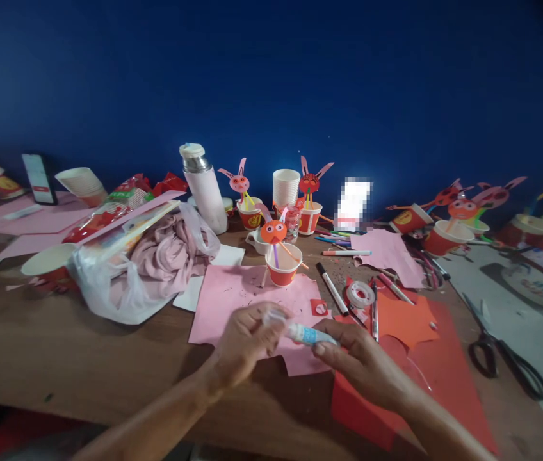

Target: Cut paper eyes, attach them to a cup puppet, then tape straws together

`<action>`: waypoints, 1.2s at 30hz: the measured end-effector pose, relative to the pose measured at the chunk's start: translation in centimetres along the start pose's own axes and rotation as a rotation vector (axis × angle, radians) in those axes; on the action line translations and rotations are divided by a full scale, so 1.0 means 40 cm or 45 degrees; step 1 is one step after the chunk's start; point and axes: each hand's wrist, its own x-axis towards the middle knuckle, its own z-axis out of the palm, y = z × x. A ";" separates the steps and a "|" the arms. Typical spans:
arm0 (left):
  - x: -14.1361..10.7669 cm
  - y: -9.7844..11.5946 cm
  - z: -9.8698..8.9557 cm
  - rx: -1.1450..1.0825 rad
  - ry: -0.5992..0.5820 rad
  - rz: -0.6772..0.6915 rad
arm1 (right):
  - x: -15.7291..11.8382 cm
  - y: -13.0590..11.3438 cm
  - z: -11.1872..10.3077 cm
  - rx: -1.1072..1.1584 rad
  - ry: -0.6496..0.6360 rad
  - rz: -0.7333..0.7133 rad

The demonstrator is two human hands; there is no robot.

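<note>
Over the pink paper, my left hand is closed on a clear cap. My right hand grips a small white and blue glue tube, its end pointing at the cap. Just beyond the hands stands a red and white paper cup with an orange paper face on pipe cleaners. A small red paper piece with a pale round shape lies on the pink paper, right of the cup.
Black scissors lie at the right, beside red paper and orange paper. A tape roll and a marker are right of the cup. A plastic bag and a flask stand left. More cup figures line the wall.
</note>
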 end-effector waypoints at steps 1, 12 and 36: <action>0.001 0.004 -0.014 -0.112 0.156 0.056 | -0.010 0.005 -0.011 -0.093 0.051 0.016; 0.000 -0.048 0.085 -0.558 0.001 -0.358 | -0.006 0.009 0.022 -0.271 0.310 -0.034; -0.014 -0.074 0.125 -0.471 0.101 -0.085 | -0.037 0.025 0.076 0.041 0.379 -0.012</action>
